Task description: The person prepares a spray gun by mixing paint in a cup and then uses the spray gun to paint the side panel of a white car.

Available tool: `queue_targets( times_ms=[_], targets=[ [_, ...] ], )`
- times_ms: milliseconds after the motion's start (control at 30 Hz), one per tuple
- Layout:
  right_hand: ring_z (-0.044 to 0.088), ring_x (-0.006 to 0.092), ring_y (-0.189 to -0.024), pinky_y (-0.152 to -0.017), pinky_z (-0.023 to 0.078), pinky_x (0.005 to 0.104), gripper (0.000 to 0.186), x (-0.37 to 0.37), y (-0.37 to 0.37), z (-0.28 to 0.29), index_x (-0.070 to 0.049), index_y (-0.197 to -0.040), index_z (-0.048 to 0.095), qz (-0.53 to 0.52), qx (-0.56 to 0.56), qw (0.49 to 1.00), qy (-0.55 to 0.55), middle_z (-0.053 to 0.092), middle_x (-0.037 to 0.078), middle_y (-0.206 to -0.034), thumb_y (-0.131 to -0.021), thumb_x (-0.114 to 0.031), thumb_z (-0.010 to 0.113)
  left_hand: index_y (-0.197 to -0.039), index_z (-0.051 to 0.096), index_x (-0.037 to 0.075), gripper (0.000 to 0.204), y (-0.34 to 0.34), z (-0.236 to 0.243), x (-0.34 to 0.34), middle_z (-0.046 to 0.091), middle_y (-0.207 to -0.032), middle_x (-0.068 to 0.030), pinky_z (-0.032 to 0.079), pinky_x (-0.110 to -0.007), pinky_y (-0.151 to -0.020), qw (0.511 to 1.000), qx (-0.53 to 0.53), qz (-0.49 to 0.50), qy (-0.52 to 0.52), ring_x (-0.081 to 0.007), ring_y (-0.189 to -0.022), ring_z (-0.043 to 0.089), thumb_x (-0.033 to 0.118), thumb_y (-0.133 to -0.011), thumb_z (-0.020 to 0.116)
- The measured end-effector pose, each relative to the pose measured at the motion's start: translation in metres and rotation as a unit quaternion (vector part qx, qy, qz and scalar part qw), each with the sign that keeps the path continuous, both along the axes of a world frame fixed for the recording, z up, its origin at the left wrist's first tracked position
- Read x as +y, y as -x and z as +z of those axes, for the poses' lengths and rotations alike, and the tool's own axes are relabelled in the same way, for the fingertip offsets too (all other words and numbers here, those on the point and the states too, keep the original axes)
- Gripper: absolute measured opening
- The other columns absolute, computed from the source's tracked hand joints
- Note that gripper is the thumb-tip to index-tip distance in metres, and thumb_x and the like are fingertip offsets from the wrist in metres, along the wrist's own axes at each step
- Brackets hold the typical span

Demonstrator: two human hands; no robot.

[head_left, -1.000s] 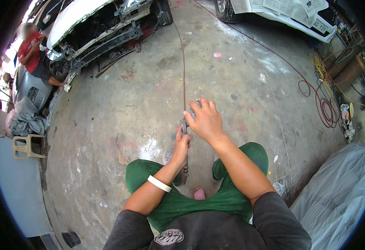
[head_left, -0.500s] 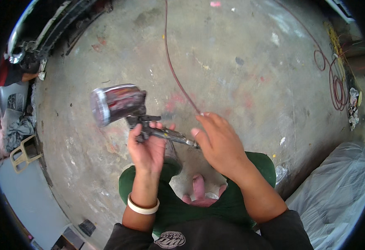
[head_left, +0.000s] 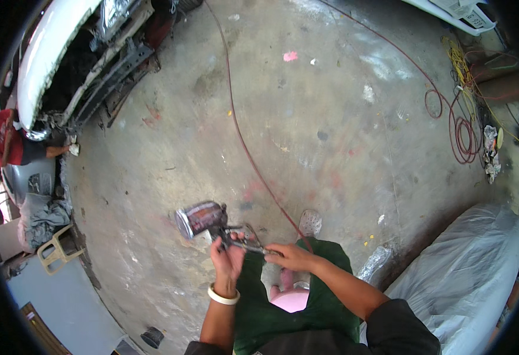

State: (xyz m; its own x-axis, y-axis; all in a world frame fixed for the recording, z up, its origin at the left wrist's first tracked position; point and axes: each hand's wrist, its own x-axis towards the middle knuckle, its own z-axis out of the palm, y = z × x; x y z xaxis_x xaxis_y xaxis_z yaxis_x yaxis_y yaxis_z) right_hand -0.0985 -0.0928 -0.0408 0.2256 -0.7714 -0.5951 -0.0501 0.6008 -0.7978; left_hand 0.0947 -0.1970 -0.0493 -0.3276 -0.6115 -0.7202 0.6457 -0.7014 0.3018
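Observation:
A paint spray gun with a paint-stained cup lies tilted on its side in front of my knees, the cup toward the left. My left hand holds it from below around its body. At the lower end of its handle, my right hand has its fingers closed, and the fitting there is mostly hidden by them. A dark red air hose runs down the floor to my right hand and wrist. Whether it is joined to the gun cannot be made out.
A plastic-covered object stands at my right. A car with its front stripped is at upper left, with a person in red beside it. A beige plastic stool stands at left; coiled hose lies at right.
My view has tilted up, showing more of the far floor and car. My right hand has moved in against the handle's end. My left hand keeps hold of the spray gun.

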Motion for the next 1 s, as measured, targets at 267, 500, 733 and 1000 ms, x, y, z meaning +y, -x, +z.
queue_targets(
  times_ms=[267,500,733,1000],
  targets=[
    [0.067,0.0364,-0.079,-0.07,0.05,0.0432,0.043,0.053,0.059,0.187,-0.013,-0.119,0.062,0.089,0.031,0.995,-0.018,0.067,0.02,-0.083,-0.095,-0.048,0.055,-0.107,0.063,0.003,0.029,0.018,0.203,0.05,0.067,-0.107,-0.0104,0.042,-0.057,-0.102,0.99,-0.004,-0.116,-0.08,-0.0316,-0.126,0.053,0.022,-0.087,0.059],
    [0.065,0.0333,-0.098,-0.084,0.049,0.0409,0.047,0.011,0.127,0.338,-0.013,-0.121,0.063,0.138,0.161,0.977,0.026,0.067,0.017,-0.104,-0.095,-0.052,0.056,-0.105,0.06,0.003,0.026,0.08,0.335,0.007,0.065,-0.105,-0.0097,0.037,-0.057,-0.104,0.991,0.032,-0.125,0.018,-0.0292,-0.124,0.054,0.015,-0.083,0.057],
    [0.064,0.0327,-0.099,-0.083,0.049,0.0406,0.037,-0.087,0.209,0.315,-0.007,-0.115,0.063,0.042,0.271,0.943,0.189,0.066,0.016,-0.102,-0.091,-0.035,0.064,-0.113,0.057,0.012,0.022,0.148,0.364,-0.103,0.065,-0.109,-0.0048,0.035,-0.059,-0.108,0.985,0.042,-0.108,0.131,-0.0221,-0.115,0.056,0.024,-0.095,0.059],
    [0.062,0.0348,-0.093,-0.08,0.05,0.0453,0.012,-0.171,0.3,0.234,-0.009,-0.091,0.061,-0.171,0.485,0.853,0.094,0.062,0.014,-0.097,-0.082,-0.015,0.066,-0.116,0.051,0.016,0.024,0.199,0.374,-0.272,0.062,-0.115,-0.0046,0.042,-0.056,-0.103,0.969,0.048,-0.121,0.21,-0.0206,-0.115,0.055,0.031,-0.098,0.059]
  ],
)
